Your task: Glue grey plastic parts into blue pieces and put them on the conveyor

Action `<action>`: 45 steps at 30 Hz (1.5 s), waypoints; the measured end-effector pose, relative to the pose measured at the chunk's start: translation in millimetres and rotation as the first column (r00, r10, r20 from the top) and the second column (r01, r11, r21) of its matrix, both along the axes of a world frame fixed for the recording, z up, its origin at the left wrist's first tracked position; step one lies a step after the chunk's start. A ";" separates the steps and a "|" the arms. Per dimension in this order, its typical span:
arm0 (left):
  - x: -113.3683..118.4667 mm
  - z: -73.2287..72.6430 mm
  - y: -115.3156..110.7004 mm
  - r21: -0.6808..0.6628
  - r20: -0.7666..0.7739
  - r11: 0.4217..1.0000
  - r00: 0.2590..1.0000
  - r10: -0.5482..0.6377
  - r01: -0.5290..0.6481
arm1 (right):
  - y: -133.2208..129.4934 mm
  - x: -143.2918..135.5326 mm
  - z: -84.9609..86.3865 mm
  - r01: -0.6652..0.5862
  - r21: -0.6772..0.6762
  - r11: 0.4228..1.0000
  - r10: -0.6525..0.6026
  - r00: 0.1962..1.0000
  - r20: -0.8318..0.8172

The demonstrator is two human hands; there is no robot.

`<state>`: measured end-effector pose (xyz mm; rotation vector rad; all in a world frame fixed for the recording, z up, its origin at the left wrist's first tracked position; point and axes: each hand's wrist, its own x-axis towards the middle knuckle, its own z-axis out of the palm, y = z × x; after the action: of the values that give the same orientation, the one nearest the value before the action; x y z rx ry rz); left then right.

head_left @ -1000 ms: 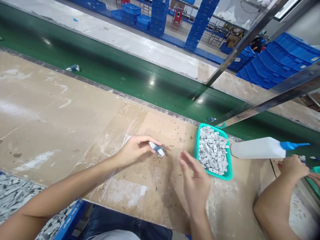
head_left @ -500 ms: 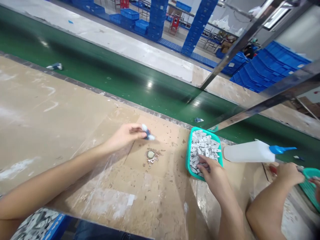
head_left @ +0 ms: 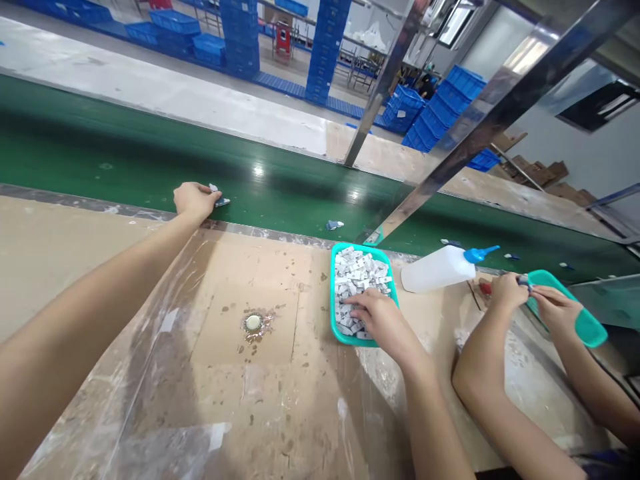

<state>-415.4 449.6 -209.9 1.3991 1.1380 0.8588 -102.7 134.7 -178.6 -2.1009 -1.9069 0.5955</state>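
My left hand point(head_left: 196, 198) is stretched out over the near side of the green belt point(head_left: 280, 193), its fingers pinching a small blue and white piece point(head_left: 219, 197). In the turquoise basket point(head_left: 334, 293), my right hand point(head_left: 373, 310) has its fingertips down among many small grey-white pieces point(head_left: 361, 268); whether one is gripped between them is too small to tell. On the brown table, left of the basket, a small round pale disc point(head_left: 253, 324) sits within a wet, shiny patch.
A white bottle with a blue nozzle point(head_left: 440, 270) lies right of the basket. Farther right, a co-worker's hands point(head_left: 530, 297) hold a small piece by another turquoise basket point(head_left: 590, 327). Small pieces point(head_left: 334, 225) lie on the belt. A metal post point(head_left: 385, 80) rises beyond it.
My left hand has moved from above the table out to the belt, carrying the blue and white piece. My right hand remains in the basket. The view has shifted to the right.
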 end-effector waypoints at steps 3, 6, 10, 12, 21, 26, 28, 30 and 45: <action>14.3 3.1 -7.1 0.259 -0.221 0.909 0.895 0.386 -0.328 | 1.9 1.3 -2.5 -0.068 0.023 0.997 0.066 0.994 0.092; 50.7 -0.4 -20.3 0.403 -0.340 0.876 0.845 0.412 -0.265 | -1.7 1.2 -1.2 -0.091 0.125 0.988 0.084 0.995 0.061; 120.0 -14.0 -40.4 0.411 -0.447 0.911 0.879 0.164 0.039 | -16.2 1.2 5.0 0.036 0.196 0.980 -0.014 0.993 -0.114; 150.5 -20.8 -49.1 0.402 -0.462 0.904 0.885 0.061 0.147 | -24.8 1.1 8.5 0.123 0.133 0.984 -0.089 0.968 -0.233; 170.3 -21.4 -58.0 0.244 -0.235 0.952 0.964 -0.128 0.186 | -38.7 -17.1 15.0 0.336 0.088 0.938 -0.215 0.760 -0.613; 108.6 7.1 -106.0 0.078 0.053 0.974 0.975 -0.217 0.213 | -30.2 -55.0 8.6 0.327 0.111 0.938 -0.132 0.638 -0.759; 75.7 19.4 -139.3 -0.005 0.179 0.964 0.949 -0.261 0.266 | -23.9 -74.9 3.2 0.344 0.086 0.935 -0.134 0.569 -0.812; 42.5 29.0 -172.9 -0.165 0.409 0.926 0.878 -0.250 0.340 | -17.3 -94.7 -2.9 0.340 0.063 0.938 -0.129 0.512 -0.849; -66.7 -1.5 -231.8 -0.322 0.463 0.933 0.886 0.005 0.163 | -4.0 -165.2 -62.1 0.196 0.399 0.896 -0.001 0.898 -0.439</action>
<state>-482.1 217.8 -211.4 0.8752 0.8100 0.8207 -267.9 130.7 -240.6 -1.6097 -1.5000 0.4983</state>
